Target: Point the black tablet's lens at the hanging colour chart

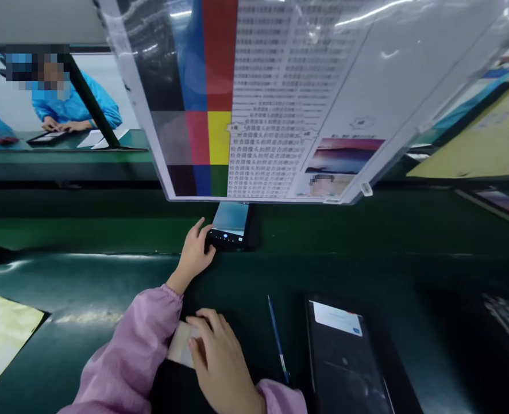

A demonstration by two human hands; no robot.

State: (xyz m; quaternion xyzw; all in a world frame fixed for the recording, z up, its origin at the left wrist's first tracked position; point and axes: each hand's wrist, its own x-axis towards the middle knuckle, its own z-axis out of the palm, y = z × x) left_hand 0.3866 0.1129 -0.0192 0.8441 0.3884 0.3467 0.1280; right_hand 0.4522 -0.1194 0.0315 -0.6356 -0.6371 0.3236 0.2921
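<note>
My left hand (197, 250) reaches forward to a dark phone or tablet (231, 221) under the hanging chart, its fingers apart at the device's left edge. The lit screen shows a bluish picture above a row of camera-like icons. Closer in, my right hand (220, 356) rests with bent fingers on a small pale pad (181, 345), partly hidden beneath it; the thumb lies on the pad's right part. Whether the fingers grip the pad is not clear.
A plastic-covered chart (263, 132) hangs ahead. On the green table lie a blue pen (277, 336), a dark tablet (344, 362) with a white pop-up, and yellow paper (4, 339) at left. Another device (504, 207) is at right. Behind, a person in blue (95, 103) handles a tablet.
</note>
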